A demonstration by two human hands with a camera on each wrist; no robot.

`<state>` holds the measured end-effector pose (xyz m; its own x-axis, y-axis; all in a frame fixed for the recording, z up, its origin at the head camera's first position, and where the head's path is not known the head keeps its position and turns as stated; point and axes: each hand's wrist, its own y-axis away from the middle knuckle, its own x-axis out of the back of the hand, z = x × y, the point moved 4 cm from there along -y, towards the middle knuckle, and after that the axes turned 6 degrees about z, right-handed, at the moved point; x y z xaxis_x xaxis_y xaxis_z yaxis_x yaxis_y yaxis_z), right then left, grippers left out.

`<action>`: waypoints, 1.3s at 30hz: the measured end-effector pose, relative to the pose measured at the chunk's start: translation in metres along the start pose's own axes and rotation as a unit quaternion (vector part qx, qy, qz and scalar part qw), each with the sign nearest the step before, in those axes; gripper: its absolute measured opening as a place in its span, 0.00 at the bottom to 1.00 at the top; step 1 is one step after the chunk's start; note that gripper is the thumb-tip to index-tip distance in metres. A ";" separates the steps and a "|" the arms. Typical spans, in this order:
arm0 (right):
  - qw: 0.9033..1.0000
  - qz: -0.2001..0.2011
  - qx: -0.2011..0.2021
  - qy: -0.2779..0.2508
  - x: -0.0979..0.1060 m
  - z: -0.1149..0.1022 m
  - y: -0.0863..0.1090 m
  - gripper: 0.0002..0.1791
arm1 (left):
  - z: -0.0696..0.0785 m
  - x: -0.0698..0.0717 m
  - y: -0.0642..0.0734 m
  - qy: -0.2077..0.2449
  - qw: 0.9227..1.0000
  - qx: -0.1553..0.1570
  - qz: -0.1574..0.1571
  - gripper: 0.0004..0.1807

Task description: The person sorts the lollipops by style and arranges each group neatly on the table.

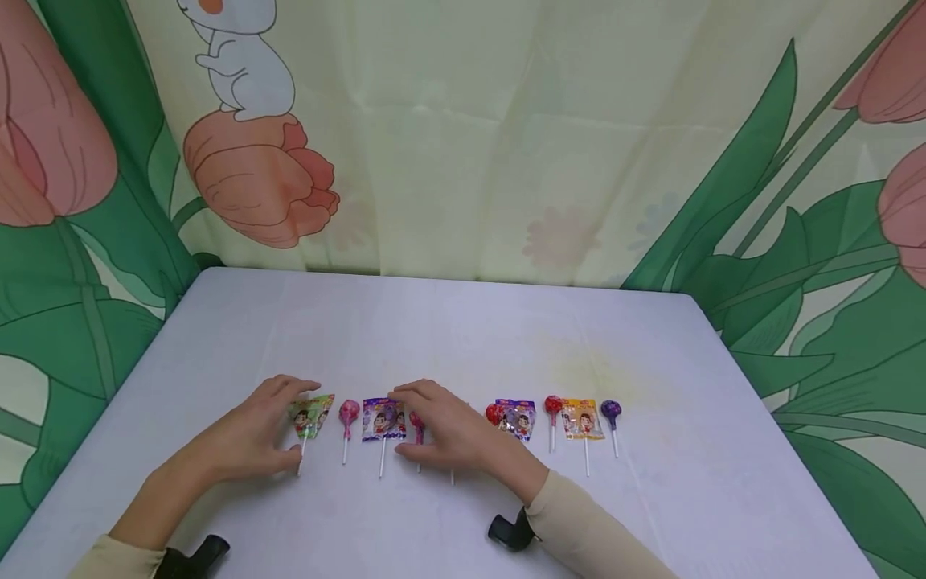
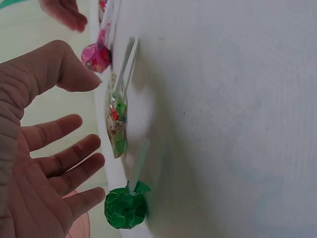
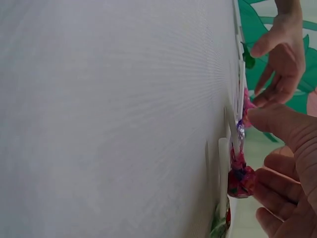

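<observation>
My left hand [image 1: 264,426] hovers with spread fingers beside a lollipop in a flat green wrapper [image 1: 313,414]. In the left wrist view a round green lollipop [image 2: 125,208] stands out near its little finger; from the head view this one is hidden behind the hand. My right hand [image 1: 452,430] has its thumb and fingers apart over the row, partly covering a dark pink lollipop [image 1: 417,420]. Its fingertips overlap the edge of a purple-wrapped flat lollipop [image 1: 383,420]. Between the two hands lies a pink round lollipop [image 1: 350,413].
Along the same row to the right lie a red lollipop [image 1: 553,404], an orange-wrapped flat one [image 1: 582,420] and a dark purple round one [image 1: 611,410]. Another purple wrapper [image 1: 517,418] shows beside the right hand. All rest on a white-covered table [image 1: 434,322] before a printed curtain [image 1: 463,161].
</observation>
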<state>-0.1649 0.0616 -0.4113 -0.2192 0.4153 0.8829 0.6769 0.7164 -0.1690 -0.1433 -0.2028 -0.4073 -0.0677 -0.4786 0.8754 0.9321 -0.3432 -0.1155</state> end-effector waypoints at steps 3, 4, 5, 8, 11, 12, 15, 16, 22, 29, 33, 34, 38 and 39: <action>1.000 -0.008 0.009 0.011 -0.003 -0.001 -0.006 0.37 | -0.004 0.000 -0.001 -0.002 1.000 -0.002 -0.008 0.44; 1.000 -0.011 0.010 0.015 -0.004 -0.002 -0.007 0.37 | -0.005 -0.001 -0.001 -0.001 1.000 -0.003 -0.009 0.43; 1.000 -0.014 0.011 0.018 -0.005 -0.002 -0.009 0.37 | -0.006 -0.001 -0.001 -0.001 1.000 -0.004 -0.010 0.43; 0.999 -0.024 0.008 0.027 -0.008 -0.002 -0.014 0.36 | -0.007 -0.001 -0.002 -0.002 1.000 -0.006 -0.014 0.41; 0.999 -0.035 0.004 0.031 -0.010 -0.002 -0.018 0.35 | -0.008 -0.003 -0.003 -0.002 1.000 -0.005 -0.017 0.40; 0.999 -0.039 0.002 0.032 -0.011 -0.001 -0.019 0.35 | -0.008 -0.003 -0.003 -0.003 1.000 -0.006 -0.017 0.40; 0.998 -0.047 -0.006 0.032 -0.013 0.001 -0.021 0.34 | -0.009 -0.005 -0.004 -0.005 1.000 -0.011 -0.016 0.39; 0.998 -0.048 -0.007 0.032 -0.014 0.002 -0.022 0.33 | -0.010 -0.006 -0.004 -0.006 1.000 -0.013 -0.015 0.39; 0.998 -0.049 0.002 0.027 -0.017 0.003 -0.025 0.28 | -0.012 -0.008 -0.006 -0.011 1.000 -0.015 -0.020 0.38; 0.998 -0.056 0.008 0.029 -0.017 0.002 -0.028 0.27 | -0.013 -0.008 -0.007 -0.012 1.000 -0.007 -0.024 0.37; 0.998 -0.057 0.002 0.023 -0.018 0.004 -0.028 0.27 | -0.012 -0.009 -0.008 -0.010 1.000 -0.013 -0.024 0.36; 0.998 -0.057 0.000 0.021 -0.019 0.004 -0.028 0.27 | -0.011 -0.009 -0.009 -0.010 1.000 -0.014 -0.024 0.36; 0.998 -0.059 -0.001 0.018 -0.020 0.005 -0.028 0.27 | -0.010 -0.010 -0.011 -0.013 0.999 -0.010 -0.028 0.34; 0.998 -0.059 -0.001 0.018 -0.020 0.005 -0.029 0.27 | -0.010 -0.010 -0.012 -0.013 0.999 -0.008 -0.029 0.34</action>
<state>-0.1836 0.0358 -0.4266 -0.2716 0.3084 0.9117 0.6491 0.7581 -0.0631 -0.1573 -0.2021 -0.4199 -0.1122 -0.4359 0.8930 0.9210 -0.3829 -0.0712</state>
